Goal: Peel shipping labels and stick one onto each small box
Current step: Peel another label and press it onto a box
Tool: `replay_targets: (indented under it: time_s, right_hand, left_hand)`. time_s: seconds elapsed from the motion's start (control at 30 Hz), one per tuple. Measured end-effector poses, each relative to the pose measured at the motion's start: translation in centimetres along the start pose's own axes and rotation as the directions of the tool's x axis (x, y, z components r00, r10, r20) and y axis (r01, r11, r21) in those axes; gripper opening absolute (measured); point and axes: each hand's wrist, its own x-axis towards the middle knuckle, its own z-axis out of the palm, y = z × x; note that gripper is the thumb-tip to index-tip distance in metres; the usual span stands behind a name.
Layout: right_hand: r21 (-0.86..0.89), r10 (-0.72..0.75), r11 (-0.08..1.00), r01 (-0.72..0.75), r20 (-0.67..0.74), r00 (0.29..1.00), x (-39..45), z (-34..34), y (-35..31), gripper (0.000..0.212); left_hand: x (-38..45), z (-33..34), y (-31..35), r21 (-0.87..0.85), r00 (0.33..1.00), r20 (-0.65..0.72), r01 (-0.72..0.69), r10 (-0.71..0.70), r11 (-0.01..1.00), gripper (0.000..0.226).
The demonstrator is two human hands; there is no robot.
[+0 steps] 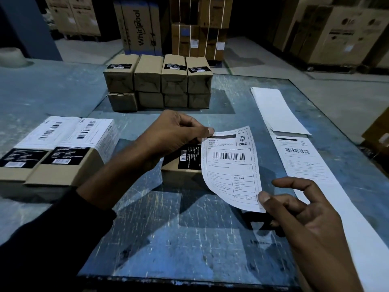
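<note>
Centre of the scratched blue metal table (189, 228): a peeled white shipping label with barcode and "CRED" logo (230, 167) is held in the air, curling, just above a small brown cardboard box with a black product sticker (181, 165). Left hand (174, 133) pinches the label's top left corner between thumb and fingers; right hand (299, 209) pinches the bottom right corner with the thumb, index finger stretched out above it, other fingers loosely curled.

Step, by my read: peel done, label being lined up for sticking. Next move needs it lowered flat onto the box's bare top beside the black sticker, one edge down first, then smoothed, else it creases.

Left: two brown boxes already carrying white labels (63, 142). Far side: two-layer stack of unlabelled brown boxes (157, 81). Right: long white strip of label backing with a label left on it (303, 157), plus a blank white sheet (275, 110). Large cartons behind, one marked Whirlpool (139, 28).
</note>
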Motion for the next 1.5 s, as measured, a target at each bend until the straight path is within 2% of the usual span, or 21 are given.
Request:
replay_targets:
  time_s: [0.17, 0.53, 0.83, 1.03, 1.23, 1.5]
  right_hand:
    - [-0.03, 0.0, 1.0, -0.001, -0.041, 0.999, -0.1, 0.3, -0.1, 0.039]
    - [-0.045, 0.005, 0.999, -0.008, -0.061, 0.998, -0.1, 0.3, -0.1, 0.042]
    - [-0.013, -0.003, 1.0, 0.002, -0.043, 0.999, 0.0, 0.1, 0.0, 0.04]
    - [-0.045, -0.009, 0.999, 0.007, -0.045, 0.999, -0.1, 0.2, -0.2, 0.033]
    - [-0.075, -0.011, 0.997, 0.007, -0.049, 0.999, -0.1, 0.1, 0.1, 0.026]
    - [-0.095, -0.015, 0.995, 0.01, -0.052, 0.999, 0.0, 0.2, 0.4, 0.023]
  left_hand:
    - [-0.2, 0.2, 0.2, -0.007, 1.0, -0.01, 0.018, -0.018, 1.0, 0.027]
    - [-0.5, 0.7, 0.4, -0.05, 1.0, -0.003, 0.03, -0.03, 0.998, 0.022]
    - [-0.3, 0.7, 0.0, -0.049, 1.0, 0.004, 0.011, -0.011, 0.999, 0.026]
    - [-0.3, 0.7, -0.2, -0.047, 1.0, 0.025, 0.019, -0.018, 0.999, 0.019]
    - [-0.1, 0.7, -0.5, -0.046, 0.999, 0.03, -0.011, 0.012, 0.999, 0.022]
    - [0.2, 0.9, -1.1, 0.008, 1.0, 0.014, -0.025, 0.025, 1.0, 0.018]
